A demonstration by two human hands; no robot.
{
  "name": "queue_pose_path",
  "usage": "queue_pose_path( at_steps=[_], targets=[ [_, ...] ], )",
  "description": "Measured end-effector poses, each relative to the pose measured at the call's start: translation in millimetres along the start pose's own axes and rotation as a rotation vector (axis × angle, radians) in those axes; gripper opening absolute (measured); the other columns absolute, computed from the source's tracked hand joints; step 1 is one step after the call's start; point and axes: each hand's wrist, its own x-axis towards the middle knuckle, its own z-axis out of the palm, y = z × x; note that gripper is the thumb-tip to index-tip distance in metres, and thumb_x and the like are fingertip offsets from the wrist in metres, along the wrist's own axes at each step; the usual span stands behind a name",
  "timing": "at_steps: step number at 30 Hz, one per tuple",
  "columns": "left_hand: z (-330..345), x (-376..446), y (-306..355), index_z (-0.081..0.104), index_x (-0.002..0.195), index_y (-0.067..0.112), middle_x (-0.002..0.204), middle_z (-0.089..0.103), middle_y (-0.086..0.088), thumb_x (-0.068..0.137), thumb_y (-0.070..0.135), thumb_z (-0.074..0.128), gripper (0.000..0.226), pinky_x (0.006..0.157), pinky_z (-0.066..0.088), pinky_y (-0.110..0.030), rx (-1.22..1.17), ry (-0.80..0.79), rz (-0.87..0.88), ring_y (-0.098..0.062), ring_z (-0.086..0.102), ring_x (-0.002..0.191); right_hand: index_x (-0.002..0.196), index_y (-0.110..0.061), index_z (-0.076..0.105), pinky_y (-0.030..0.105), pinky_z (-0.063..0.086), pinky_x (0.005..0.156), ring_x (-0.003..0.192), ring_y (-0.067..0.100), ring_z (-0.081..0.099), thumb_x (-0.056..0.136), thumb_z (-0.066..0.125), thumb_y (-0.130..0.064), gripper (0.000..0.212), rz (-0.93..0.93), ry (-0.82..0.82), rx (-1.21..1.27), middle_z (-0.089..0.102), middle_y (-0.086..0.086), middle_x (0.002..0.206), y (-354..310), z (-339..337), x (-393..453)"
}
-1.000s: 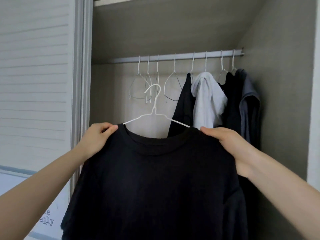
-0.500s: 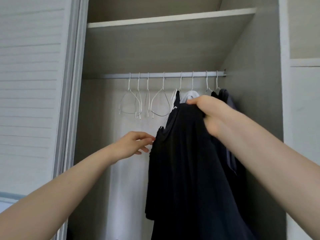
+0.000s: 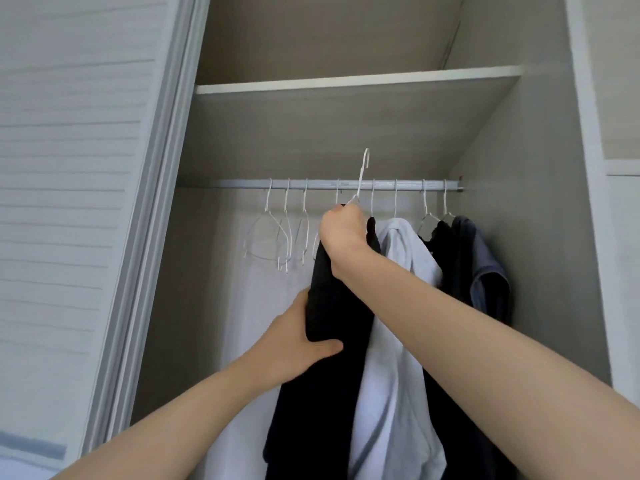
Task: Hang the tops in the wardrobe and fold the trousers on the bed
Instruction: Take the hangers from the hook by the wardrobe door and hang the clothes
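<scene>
Wardrobe rail [image 3: 408, 184], right hand [image 3: 343, 233] gripping hanger [image 3: 362, 178]

Only two limbs of the person are seen, L and R, both cut off by the frame edge. The left hand [image 3: 294, 344] and left forearm [image 3: 180, 417] are shown bare, w/ the thumb seen in full and the fingers mostly hidden. The right hand [image 3: 343, 233] and right forearm [image 3: 467, 341] are likewise shown bare, w/ the back of the hand and wrist in plain view; finer details, e.g. nails, cannot be made out.
</scene>
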Motion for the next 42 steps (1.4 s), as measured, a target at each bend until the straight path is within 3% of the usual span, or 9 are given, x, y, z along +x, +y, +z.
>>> queue_pose_path(
  at_steps=[3,6,13,17,20,27,31,39,42],
  targets=[
    [0,15,-24,0.055,0.080,0.020,0.069,0.061,0.010,0.081,0.005,0.052,0.015,0.051,0.042,-0.012,0.192,0.154,-0.059,-0.002,0.056,0.057,0.062,-0.019,0.030,0.029,0.041,0.065,0.067,0.017,0.039,0.095,0.039,-0.007,0.035,-0.054,0.018,-0.147,0.035,-0.002,0.069,6,0,24],
    [-2,30,-46,0.045,0.060,0.021,0.055,0.051,0.011,0.081,0.003,0.045,0.028,0.046,0.036,-0.011,0.286,0.121,-0.084,0.000,0.051,0.046,0.063,-0.016,0.031,0.019,0.031,0.050,0.062,0.016,0.036,0.095,0.037,-0.004,0.035,-0.050,-0.009,-0.378,0.035,-0.001,0.067,21,-6,50],
    [1,72,-82,0.058,0.083,0.012,0.083,0.065,0.001,0.091,0.004,0.043,0.018,0.056,0.040,-0.003,0.350,0.098,-0.082,-0.006,0.058,0.071,0.101,0.005,0.055,0.026,0.035,0.064,0.093,0.034,0.057,0.093,0.043,-0.001,0.016,-0.061,-0.010,-0.563,0.058,0.018,0.098,42,-6,98],
    [13,82,-91,0.062,0.091,0.002,0.083,0.067,0.000,0.095,0.004,0.042,0.020,0.060,0.042,-0.005,0.274,0.103,-0.080,-0.006,0.060,0.072,0.077,-0.007,0.040,0.026,0.025,0.046,0.069,0.027,0.041,0.090,0.042,0.002,0.016,-0.043,-0.020,-0.647,0.045,0.009,0.081,55,-2,118],
    [19,84,-98,0.065,0.100,0.002,0.096,0.071,-0.006,0.098,0.005,0.041,0.024,0.067,0.044,-0.007,0.232,0.071,-0.081,-0.009,0.062,0.083,0.074,-0.002,0.049,0.028,0.039,0.067,0.086,0.031,0.054,0.093,0.041,0.000,0.021,-0.044,-0.021,-0.733,0.057,0.019,0.103,63,-1,128],
    [26,76,-104,0.053,0.076,0.021,0.070,0.055,0.012,0.097,0.002,0.039,0.031,0.055,0.037,-0.007,0.196,-0.049,-0.100,0.011,0.051,0.053,0.098,0.004,0.061,0.028,0.041,0.071,0.094,0.033,0.057,0.093,0.041,-0.001,0.021,-0.067,-0.058,-0.868,0.061,0.020,0.117,65,-6,134],
    [25,76,-98,0.057,0.084,0.014,0.074,0.058,0.009,0.096,0.001,0.040,0.025,0.059,0.039,-0.009,0.193,-0.033,-0.076,0.006,0.051,0.061,0.117,0.003,0.059,0.030,0.044,0.082,0.110,0.035,0.057,0.095,0.040,-0.002,0.029,-0.060,-0.073,-0.917,0.060,0.019,0.123,58,-12,139],
    [32,57,-98,0.057,0.091,0.024,0.085,0.062,0.013,0.093,-0.001,0.045,0.028,0.069,0.043,-0.006,0.134,-0.041,-0.032,0.007,0.058,0.077,0.076,-0.002,0.052,0.026,0.035,0.062,0.080,0.029,0.049,0.092,0.041,-0.004,0.019,-0.151,-0.031,-0.962,0.051,0.010,0.083,68,-16,125],
    [32,48,-100,0.063,0.096,0.024,0.089,0.068,0.012,0.090,-0.003,0.049,0.031,0.076,0.051,-0.013,0.081,-0.011,-0.047,0.009,0.062,0.080,0.101,0.001,0.045,0.029,0.033,0.057,0.070,0.025,0.046,0.089,0.044,-0.002,0.012,-0.305,-0.028,-0.973,0.048,0.008,0.082,77,-17,103]
  ],
)
